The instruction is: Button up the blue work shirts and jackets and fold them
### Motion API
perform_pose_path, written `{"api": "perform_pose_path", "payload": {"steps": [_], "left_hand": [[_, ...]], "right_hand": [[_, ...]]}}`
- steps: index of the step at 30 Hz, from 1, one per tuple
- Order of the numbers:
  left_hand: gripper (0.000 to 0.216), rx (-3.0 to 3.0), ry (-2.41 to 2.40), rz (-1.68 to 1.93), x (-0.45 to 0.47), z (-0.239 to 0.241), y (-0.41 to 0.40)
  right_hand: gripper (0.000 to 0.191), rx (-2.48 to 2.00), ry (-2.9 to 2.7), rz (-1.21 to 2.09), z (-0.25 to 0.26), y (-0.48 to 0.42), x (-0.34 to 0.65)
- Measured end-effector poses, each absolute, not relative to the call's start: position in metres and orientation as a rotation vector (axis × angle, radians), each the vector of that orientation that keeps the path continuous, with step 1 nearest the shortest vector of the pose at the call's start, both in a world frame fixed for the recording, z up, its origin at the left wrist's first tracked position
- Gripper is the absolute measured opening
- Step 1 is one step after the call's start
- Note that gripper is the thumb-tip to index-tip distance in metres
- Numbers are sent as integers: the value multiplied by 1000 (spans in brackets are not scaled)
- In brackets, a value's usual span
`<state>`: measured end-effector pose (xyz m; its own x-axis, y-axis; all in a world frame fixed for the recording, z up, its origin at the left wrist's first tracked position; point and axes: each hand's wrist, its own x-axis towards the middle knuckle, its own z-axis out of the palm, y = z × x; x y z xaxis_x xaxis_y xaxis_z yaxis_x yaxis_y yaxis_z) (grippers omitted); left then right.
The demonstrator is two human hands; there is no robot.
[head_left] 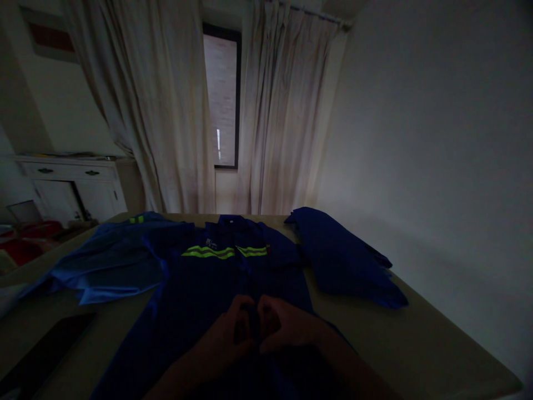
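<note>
Navy jacket (200, 289), lime-grey stripes (208, 253)

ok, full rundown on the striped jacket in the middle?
Dark blue jacket, woven-looking cloth, lying front up on the table, collar at the far end. Yellow-green and grey striped bands cross the chest, broken at the front line; a small pale marking sits above the left-hand one. The left hand and right hand are together over its lower front, fingers curled; too dark to tell whether they grip it.
</note>
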<state>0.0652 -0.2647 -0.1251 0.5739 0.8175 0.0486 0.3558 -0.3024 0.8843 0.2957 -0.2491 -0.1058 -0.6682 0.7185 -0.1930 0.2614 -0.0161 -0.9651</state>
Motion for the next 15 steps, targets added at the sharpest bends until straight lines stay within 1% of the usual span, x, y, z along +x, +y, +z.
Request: {"api": "perform_pose_path", "payload": {"steps": [3,5,7,11,15], "left_hand": [[24,1985,936,557,64,-124,-266],[12,2038,961,519,63,-123,-265],[12,2048,1001,522,61,-123,-265],[13,2014,1080,558,60,-123,-263],[12,1975,1102,588,60,-119,-262]], "right_hand": [[63,-1103,-2033,1590,-105,-251,294],[55,-1187,-2147,1423,-107,-252,293],[46,-1221,-2220,1313,-111,-253,291],[27,-1146,-2288,1298,-114,-254,287],[19,-1111,-2285,1302,-110,-257,284]]}}
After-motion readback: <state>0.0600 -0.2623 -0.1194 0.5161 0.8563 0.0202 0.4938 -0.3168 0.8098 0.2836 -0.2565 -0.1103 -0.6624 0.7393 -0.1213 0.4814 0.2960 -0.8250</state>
